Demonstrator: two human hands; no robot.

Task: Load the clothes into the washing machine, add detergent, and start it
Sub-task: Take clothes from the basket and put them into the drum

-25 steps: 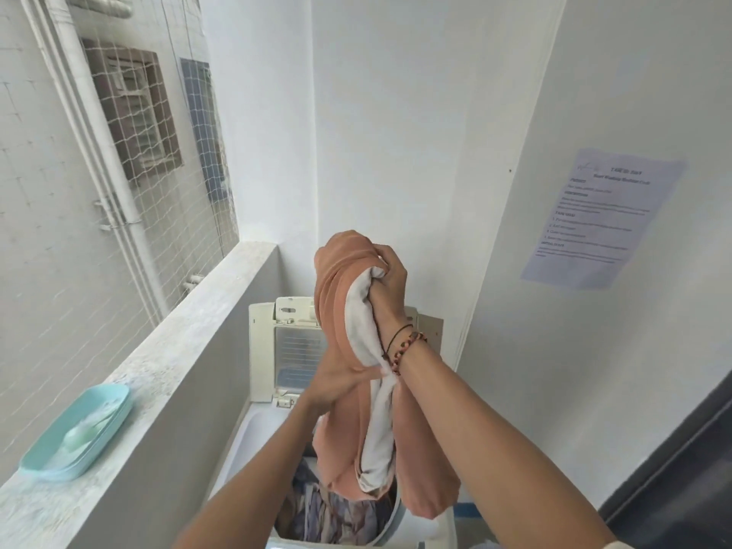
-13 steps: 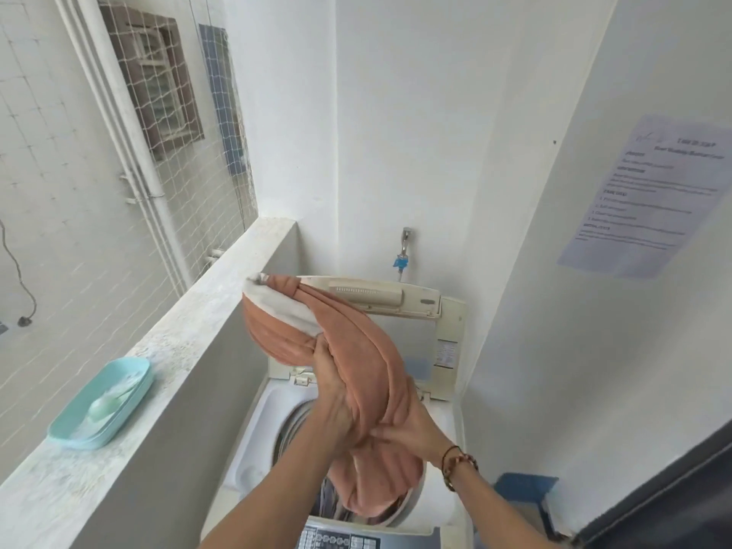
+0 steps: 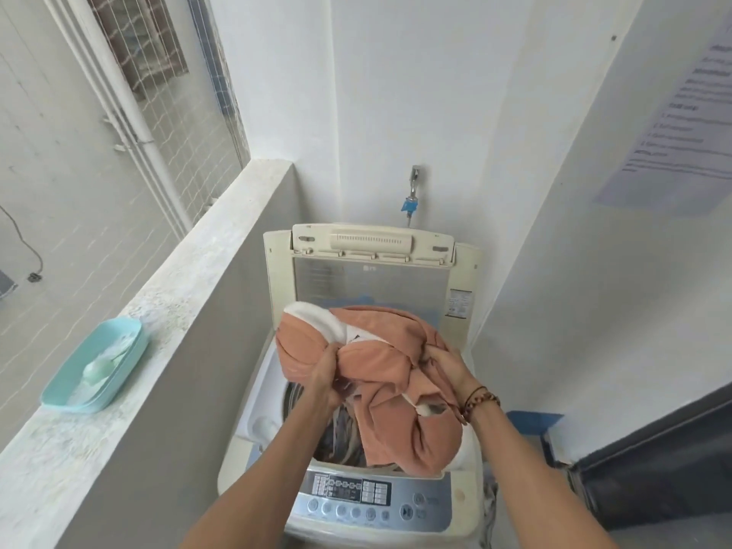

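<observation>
Head view: both hands, left (image 3: 325,376) and right (image 3: 449,372), grip closed on the terracotta garment (image 3: 390,374), now lowered from chest height to just above the washing machine (image 3: 380,497) drum, its tail draped inside. Loading looks nearly finished; the detergent tray (image 3: 95,370) waits on the ledge (image 3: 190,287)

A bunched terracotta garment (image 3: 380,374) with white lining is held above the open top-loading washing machine (image 3: 372,505), lid raised; other clothes (image 3: 340,437) lie in the drum.
</observation>
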